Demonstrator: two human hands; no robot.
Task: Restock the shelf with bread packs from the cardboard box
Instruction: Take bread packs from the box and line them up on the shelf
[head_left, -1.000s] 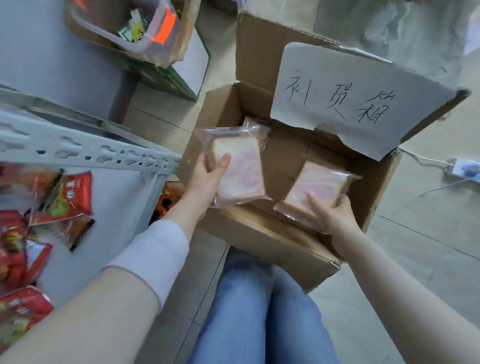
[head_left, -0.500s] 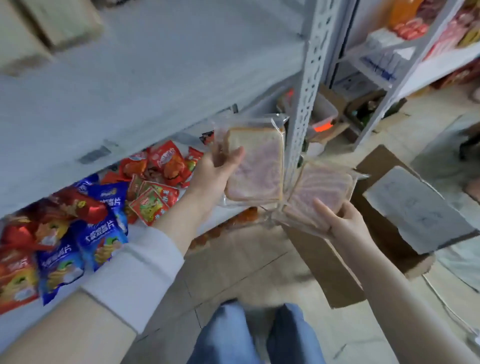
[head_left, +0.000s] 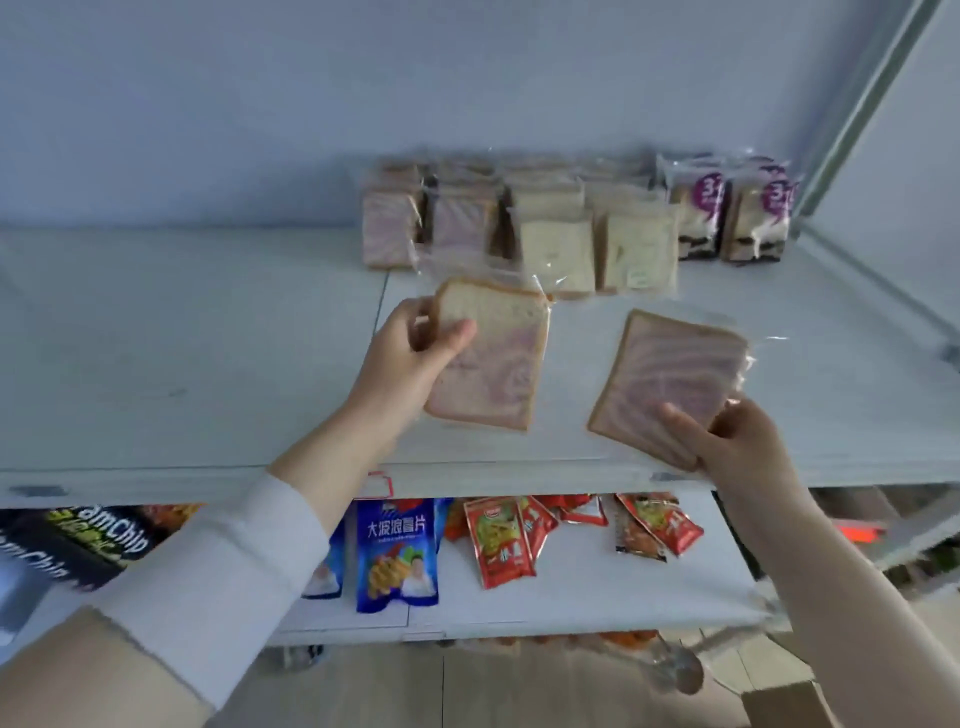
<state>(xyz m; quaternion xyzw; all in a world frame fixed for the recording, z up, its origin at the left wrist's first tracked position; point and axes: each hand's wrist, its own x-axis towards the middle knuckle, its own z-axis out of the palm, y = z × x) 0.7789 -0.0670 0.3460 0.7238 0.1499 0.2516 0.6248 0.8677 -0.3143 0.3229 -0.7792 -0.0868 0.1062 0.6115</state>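
Hands (head_left: 410, 358) raised packs (head_left: 488, 358) over shelf (head_left: 208, 332).

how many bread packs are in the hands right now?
2. One pink-swirl bread pack is in the left hand, the other bread pack is in the right hand, both held above the upper shelf. None hidden behind either, as far as visible.

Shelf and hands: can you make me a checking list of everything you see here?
Surface: white shelf, left part bare.
Job's things: two swirl bread packs in hand, left pack and right pack; bread rows stand at the back.
Clutter: snack bags on the lower shelf.
Hands: left hand and right hand each hold one pack above the shelf.
Cables: nothing seen.
Surroundings: pale wall behind, cardboard corner bottom right.
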